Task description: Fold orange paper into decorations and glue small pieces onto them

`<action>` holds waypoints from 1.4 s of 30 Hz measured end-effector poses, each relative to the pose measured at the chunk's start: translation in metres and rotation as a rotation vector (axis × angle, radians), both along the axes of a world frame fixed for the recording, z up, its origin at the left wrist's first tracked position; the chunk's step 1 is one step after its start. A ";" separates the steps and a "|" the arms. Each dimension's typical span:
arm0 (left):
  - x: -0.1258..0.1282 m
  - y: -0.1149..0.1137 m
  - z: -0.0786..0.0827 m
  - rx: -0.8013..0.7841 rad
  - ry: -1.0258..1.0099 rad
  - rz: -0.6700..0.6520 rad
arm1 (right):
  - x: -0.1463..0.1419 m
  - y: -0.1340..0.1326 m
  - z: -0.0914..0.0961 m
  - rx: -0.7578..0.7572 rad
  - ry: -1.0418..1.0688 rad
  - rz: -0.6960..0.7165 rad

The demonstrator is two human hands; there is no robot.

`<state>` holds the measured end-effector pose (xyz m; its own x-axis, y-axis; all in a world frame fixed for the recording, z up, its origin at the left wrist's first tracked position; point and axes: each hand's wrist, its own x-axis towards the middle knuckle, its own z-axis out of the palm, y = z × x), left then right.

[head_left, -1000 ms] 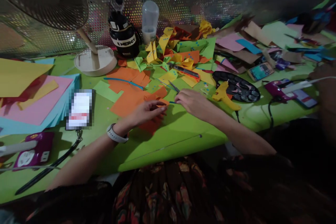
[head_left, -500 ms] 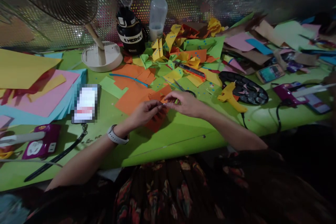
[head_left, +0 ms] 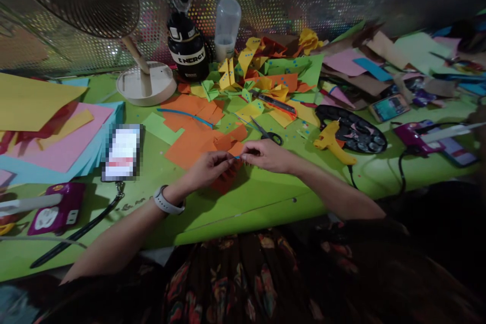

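Between the fingertips of both hands is a small blue piece [head_left: 237, 157], perhaps a bit of paper strip; most of it is hidden. My left hand [head_left: 211, 166], with a pale watch on its wrist, pinches its left end. From the right, my right hand [head_left: 268, 156] pinches the other end. Below and behind the hands lie sheets of orange paper [head_left: 184, 148]. A pair of scissors [head_left: 271, 136] rests just beyond my right hand. A narrow blue paper strip [head_left: 185, 115] lies across the orange paper farther back.
To the right are a yellow glue gun [head_left: 334, 143] and a black tray [head_left: 366, 136]. A cutter knife [head_left: 275, 103] lies among folded papers. Farther back stand a black bottle [head_left: 189, 53] and a fan [head_left: 146, 86]. A phone [head_left: 122, 152] and coloured sheets [head_left: 56, 136] occupy the left.
My hands have shifted slightly and the blue piece shows more clearly between the fingertips. My right hand's fingers are more curled, and the scissors beyond it are less covered.
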<state>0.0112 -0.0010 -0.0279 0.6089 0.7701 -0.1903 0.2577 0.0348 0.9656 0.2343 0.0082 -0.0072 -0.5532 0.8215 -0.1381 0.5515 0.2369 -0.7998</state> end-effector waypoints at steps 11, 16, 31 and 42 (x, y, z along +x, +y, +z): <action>-0.003 -0.002 -0.010 -0.005 0.001 0.006 | 0.005 0.001 0.003 0.026 -0.062 0.032; -0.006 -0.002 -0.010 -0.185 -0.047 0.167 | 0.041 0.012 0.003 0.261 -0.570 -0.303; -0.011 -0.001 -0.005 -0.389 -0.208 0.227 | 0.081 0.026 -0.004 0.006 -0.587 -0.333; -0.019 -0.008 -0.006 -0.310 -0.360 0.402 | 0.050 -0.024 0.006 -0.660 0.307 -0.383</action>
<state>-0.0082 -0.0086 -0.0334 0.3505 0.8943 -0.2781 -0.1736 0.3538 0.9191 0.2840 -0.0156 -0.0007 -0.3425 0.7636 -0.5473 0.2321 -0.4957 -0.8369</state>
